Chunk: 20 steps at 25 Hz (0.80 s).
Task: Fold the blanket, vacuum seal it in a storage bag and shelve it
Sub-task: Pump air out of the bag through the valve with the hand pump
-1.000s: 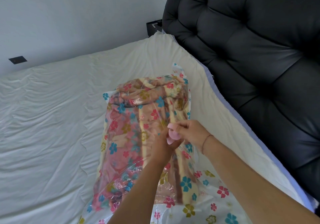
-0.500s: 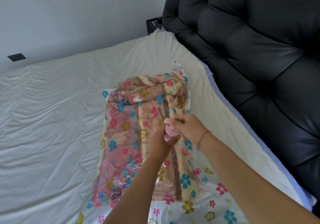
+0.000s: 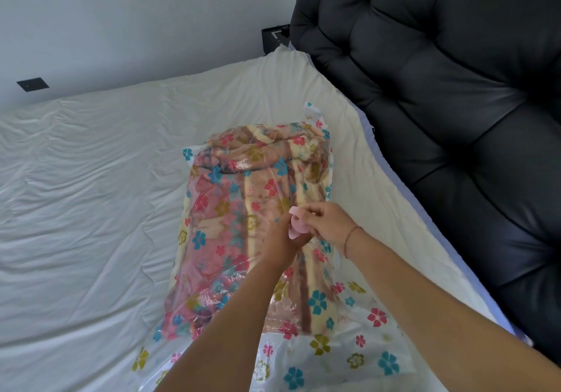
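— What did we have around us?

— We looked down on a bed (image 3: pixel 230 94) under a wrinkled white sheet (image 3: pixel 76 270). A dark tufted headboard (image 3: pixel 440 103) ran along our right, and a pale wall (image 3: pixel 121 12) stood beyond. A black plate (image 3: pixel 32 84) sat on the wall at the far left, and a small black box (image 3: pixel 274 37) stood in the corner by the headboard.

— Where was the blanket?

— The blanket (image 3: pixel 230 209), folded, lay inside the clear flowered storage bag (image 3: pixel 318 343), which rested on the sheet towards the headboard side. The bag's near end lay flat on the sheet past the blanket's edge.

— And our hands?

— Both met on top of the bag at the pink valve (image 3: pixel 295 226). Our left hand (image 3: pixel 280 239) curled round its lower part. Our right hand (image 3: pixel 328 224) pinched the pink flap above it between thumb and fingertips. A thin bracelet (image 3: pixel 352 235) circled the right wrist.

— What blocked our view?

— Our forearms crossed the near half of the bag, and the hands hid most of the valve.

— Any writing?

— Only a white mark on the black box, too small for us to read.
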{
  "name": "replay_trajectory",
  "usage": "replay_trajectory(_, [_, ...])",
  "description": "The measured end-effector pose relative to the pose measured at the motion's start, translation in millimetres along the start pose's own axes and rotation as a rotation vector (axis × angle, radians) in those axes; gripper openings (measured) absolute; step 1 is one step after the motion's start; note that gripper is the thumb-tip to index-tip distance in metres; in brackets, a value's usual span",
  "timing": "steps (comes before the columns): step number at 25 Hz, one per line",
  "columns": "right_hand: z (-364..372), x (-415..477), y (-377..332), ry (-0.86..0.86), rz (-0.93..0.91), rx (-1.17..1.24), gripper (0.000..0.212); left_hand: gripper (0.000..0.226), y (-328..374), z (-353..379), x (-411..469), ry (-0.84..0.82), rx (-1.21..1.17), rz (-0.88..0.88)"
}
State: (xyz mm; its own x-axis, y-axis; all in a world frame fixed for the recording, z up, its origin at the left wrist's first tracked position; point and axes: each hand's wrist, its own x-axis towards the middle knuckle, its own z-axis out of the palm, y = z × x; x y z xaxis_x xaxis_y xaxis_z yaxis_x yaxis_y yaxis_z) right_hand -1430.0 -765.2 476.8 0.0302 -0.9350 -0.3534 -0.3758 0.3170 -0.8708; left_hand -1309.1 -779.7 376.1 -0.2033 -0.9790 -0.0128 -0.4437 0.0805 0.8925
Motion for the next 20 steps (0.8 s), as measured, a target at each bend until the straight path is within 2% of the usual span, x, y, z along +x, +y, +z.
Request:
replay_trajectory(3, [-29,-7,-35,-0.012,-0.076,0.021,0.034,0.041,3,-3,2,-0.002,-0.052,-0.054])
replay_trajectory(7, [-63,-22,-77,-0.031,-0.282,0.226,0.022,0.047,-3,-5,9,-0.018,-0.05,-0.08])
replay_trajectory(9, [-43,-13,-58,-0.014,-0.214,0.174,0.024,0.046,-5,-5,9,-0.011,-0.046,-0.076])
replay_trajectory(12, [-4,5,-23,-0.032,0.03,-0.02,0.032,0.042,-6,-3,8,-0.015,-0.032,-0.062])
replay_trajectory(13, [-4,5,-25,-0.044,0.061,-0.042,0.032,0.04,-5,-4,8,-0.01,-0.044,-0.062])
replay_trajectory(15, [-22,-1,-48,-0.047,-0.016,0.026,0.032,0.04,-5,-7,11,-0.001,-0.082,-0.074])
replay_trajectory(18, [-55,-11,-85,-0.045,-0.239,0.222,0.023,0.04,-4,-11,13,-0.011,-0.092,-0.078])
replay_trajectory(20, [-47,-3,-71,-0.023,-0.234,0.174,0.024,0.04,-5,-10,14,-0.014,-0.083,-0.082])
